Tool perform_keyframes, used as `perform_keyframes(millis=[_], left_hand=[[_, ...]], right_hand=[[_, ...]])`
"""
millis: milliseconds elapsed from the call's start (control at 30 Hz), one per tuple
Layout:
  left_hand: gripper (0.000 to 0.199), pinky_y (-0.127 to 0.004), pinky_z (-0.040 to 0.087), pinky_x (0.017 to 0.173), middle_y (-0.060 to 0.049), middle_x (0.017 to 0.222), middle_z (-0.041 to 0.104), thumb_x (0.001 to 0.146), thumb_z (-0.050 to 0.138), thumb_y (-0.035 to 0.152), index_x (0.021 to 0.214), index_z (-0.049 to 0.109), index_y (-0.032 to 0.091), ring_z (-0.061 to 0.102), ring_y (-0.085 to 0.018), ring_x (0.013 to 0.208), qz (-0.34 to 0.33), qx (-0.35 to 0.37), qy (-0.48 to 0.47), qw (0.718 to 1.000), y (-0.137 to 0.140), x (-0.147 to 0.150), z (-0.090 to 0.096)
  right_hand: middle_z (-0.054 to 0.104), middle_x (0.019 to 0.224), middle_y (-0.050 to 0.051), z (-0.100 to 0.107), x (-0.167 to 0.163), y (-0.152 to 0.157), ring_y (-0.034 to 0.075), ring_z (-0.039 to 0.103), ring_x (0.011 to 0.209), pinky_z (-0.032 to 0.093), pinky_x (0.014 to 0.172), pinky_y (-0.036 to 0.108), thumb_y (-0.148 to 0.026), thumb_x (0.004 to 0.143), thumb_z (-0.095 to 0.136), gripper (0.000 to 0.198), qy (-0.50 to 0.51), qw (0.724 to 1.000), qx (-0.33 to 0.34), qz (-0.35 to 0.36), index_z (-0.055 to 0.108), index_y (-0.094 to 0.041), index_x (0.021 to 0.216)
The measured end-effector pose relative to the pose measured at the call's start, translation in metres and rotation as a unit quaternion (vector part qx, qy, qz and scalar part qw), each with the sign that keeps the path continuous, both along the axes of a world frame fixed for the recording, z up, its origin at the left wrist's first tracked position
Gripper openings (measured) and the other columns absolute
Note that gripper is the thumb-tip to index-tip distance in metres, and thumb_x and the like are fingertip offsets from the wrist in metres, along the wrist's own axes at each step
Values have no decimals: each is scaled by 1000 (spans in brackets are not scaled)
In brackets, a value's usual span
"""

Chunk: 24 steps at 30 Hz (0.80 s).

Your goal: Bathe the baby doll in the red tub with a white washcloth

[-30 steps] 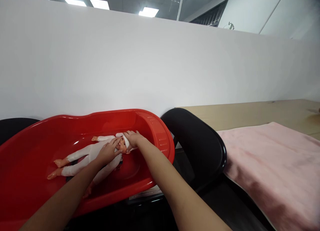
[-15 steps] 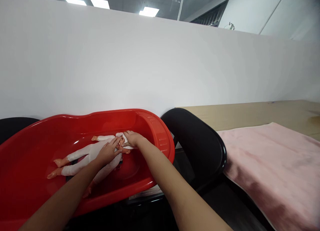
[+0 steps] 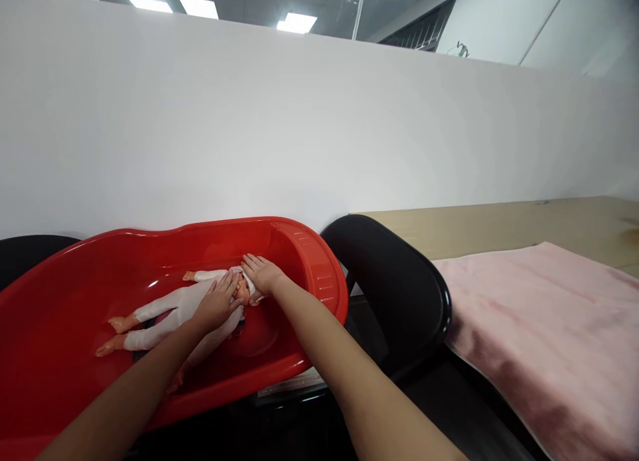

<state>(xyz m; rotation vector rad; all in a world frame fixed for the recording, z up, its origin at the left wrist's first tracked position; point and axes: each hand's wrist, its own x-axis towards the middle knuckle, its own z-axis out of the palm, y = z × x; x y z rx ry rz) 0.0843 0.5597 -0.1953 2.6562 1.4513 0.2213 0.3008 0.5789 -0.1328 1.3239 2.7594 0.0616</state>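
Note:
A baby doll [image 3: 192, 301] in white clothes lies on its back in a red baby bathtub [image 3: 329, 285], its bare feet pointing left. My left hand [image 3: 218, 306] rests flat on the doll's upper chest, its fingertips close to the chin, fingers stretched out. Over the top of the doll's head lies a white cloth [image 3: 255, 292], partly hidden under my right hand [image 3: 263, 275]. The fingers of that hand are extended across the cloth and the head. Part of the doll's face shows between my two hands. My left forearm covers part of the doll's near arm.
A black chair [image 3: 394, 288] stands against the tub's right end. Right of it, a pink towel [image 3: 544, 314] is spread over a wooden surface [image 3: 479, 228]. A white partition [image 3: 299, 122] rises behind the tub. Another black chair back [image 3: 34, 251] shows at far left.
My right hand has shifted slightly from the doll's face toward the top of its head, its fingers now straighter, uncovering more of the face. My left hand stays almost in place.

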Motion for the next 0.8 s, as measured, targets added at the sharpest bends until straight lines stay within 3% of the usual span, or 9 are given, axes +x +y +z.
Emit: perform_keyframes(millis=[333,533,700,800], left_hand=[[80,-52,17,135,-21,178,24,107,47,56,171,32,10,18,-33,167,-3,3,-24,1000,2,0,-4],[80,-55,20,134,-22,177,26,106,45,54,169,33,7,19,-34,167,-18,6,-53,998,6,0,-11],[80,-50,20,134,-19,178,24,103,49,48,170,32,8,17,-32,167,-7,-17,-70,997,7,-2,-14],[78,-46,19,135,-18,177,27,101,52,47,169,35,13,22,-31,167,-5,-23,-95,995,6,-3,-12]], right_hand=[[24,175,31,-3,3,5,39,22,166,23,136,46,-72,73,86,130,86,993,-63,-47,32,2,166],[56,153,23,-1,4,4,38,57,141,51,115,45,-55,63,97,108,111,986,-93,-83,51,-11,150],[60,143,21,-2,-5,-7,36,61,129,54,109,45,-44,58,101,107,41,995,-23,-82,51,-11,146],[59,146,24,-5,-15,-17,39,58,131,52,110,52,-46,73,94,97,-22,997,55,-56,48,-11,152]])
